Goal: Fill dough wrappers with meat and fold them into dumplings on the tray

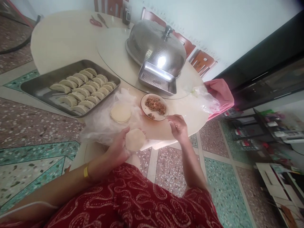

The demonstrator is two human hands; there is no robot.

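A round dumpling wrapper point(135, 140) lies across the fingers of my left hand point(120, 146), held in front of the table edge. My right hand point(178, 127) pinches the handle of a spoon point(164, 116), whose tip reaches into the plate point(142, 105). Minced filling point(155, 105) is heaped on that plate, with a small clump apart near its front. A stack of round wrappers point(120, 112) rests on a plastic bag point(99, 126) just beyond my left hand. To the left, a metal tray point(35, 91) holds rows of folded dumplings point(82, 91).
A large perforated metal dome point(152, 41) with a knob stands on the glass turntable point(111, 47). Against it leans a rectangular metal pan point(156, 79). Red scissors point(95, 21), a knife point(102, 20) and a jar point(126, 15) are at the back. A clear bag point(206, 99) lies right, beside pink cloth point(220, 96).
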